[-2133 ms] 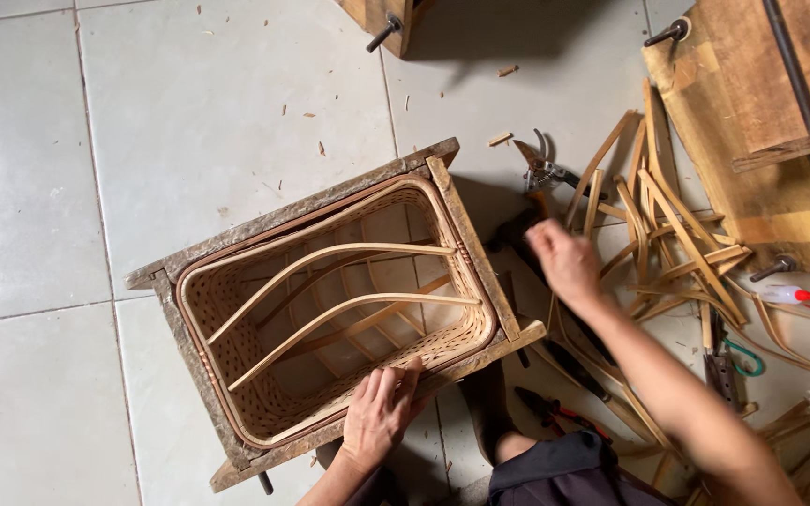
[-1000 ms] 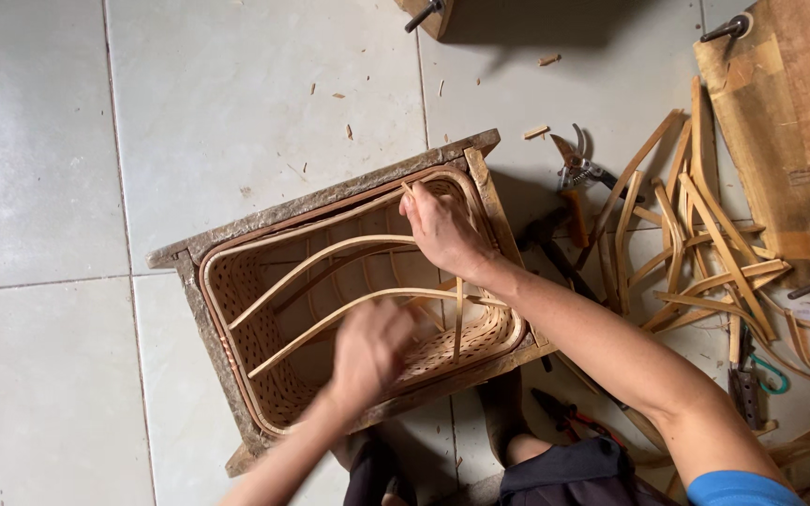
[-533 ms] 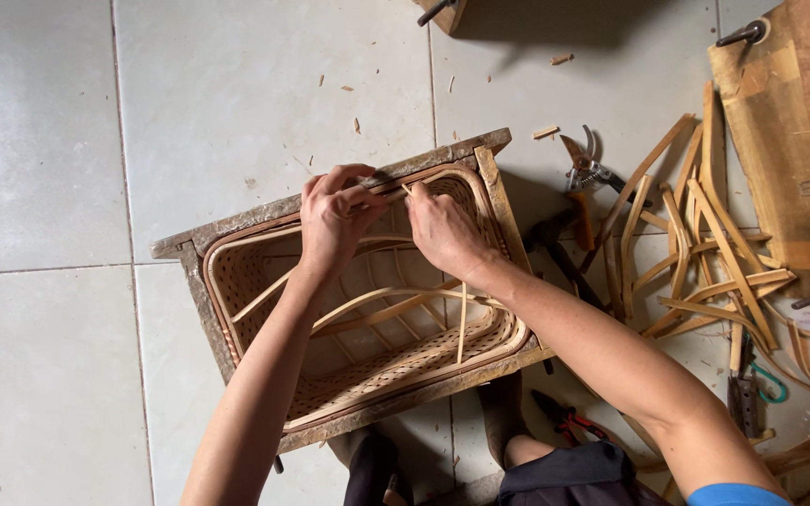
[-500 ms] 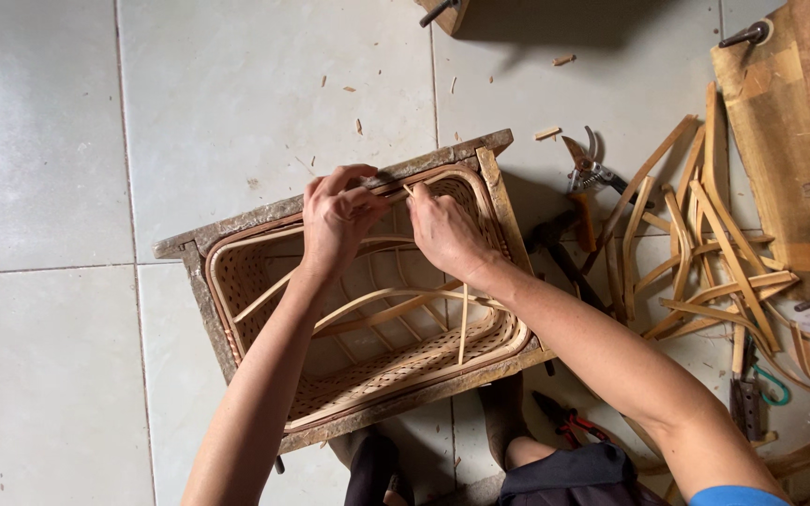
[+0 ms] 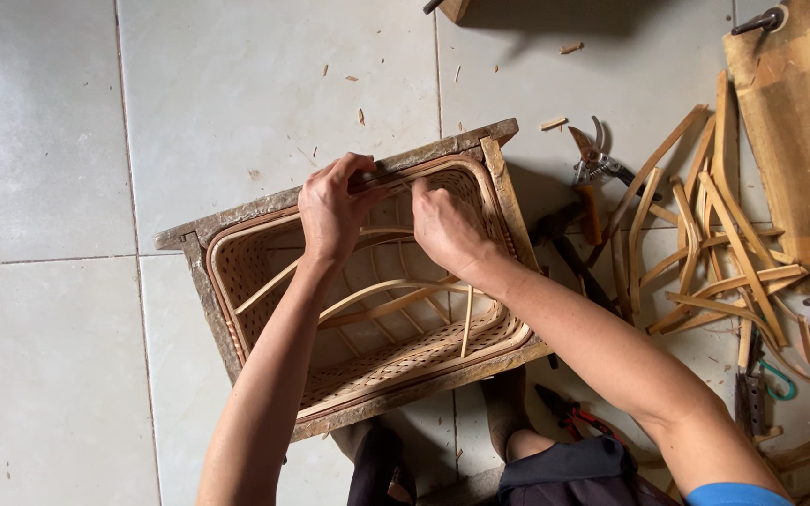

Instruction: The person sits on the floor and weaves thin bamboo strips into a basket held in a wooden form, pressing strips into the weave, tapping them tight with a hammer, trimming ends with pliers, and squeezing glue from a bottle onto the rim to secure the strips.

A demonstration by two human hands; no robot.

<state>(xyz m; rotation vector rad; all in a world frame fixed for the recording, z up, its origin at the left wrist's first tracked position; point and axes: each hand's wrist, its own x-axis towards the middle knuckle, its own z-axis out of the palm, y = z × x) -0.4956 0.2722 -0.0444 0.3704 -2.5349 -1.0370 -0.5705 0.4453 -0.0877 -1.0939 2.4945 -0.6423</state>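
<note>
Glossy pale floor tiles (image 5: pixel 236 84) fill the frame's left. At centre sits our woven rattan basket (image 5: pixel 377 351) inside a rough wooden frame (image 5: pixel 236 208). Our left hand (image 5: pixel 333 206) and right hand (image 5: pixel 447 228) pinch its far rim, fingers curled. Bamboo strips (image 5: pixel 714 253) and pruning shears (image 5: pixel 592 161) lie right.

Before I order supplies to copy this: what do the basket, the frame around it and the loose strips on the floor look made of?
The basket looks like woven cane or rattan, pale tan and unfinished; open lattice weave shows. The frame around it appears rough, weathered wood, grey-brown and unpainted. The loose strips look like split bamboo or rattan: flat, light brown, curved. Both hands, left and right, press at the rim.
</note>
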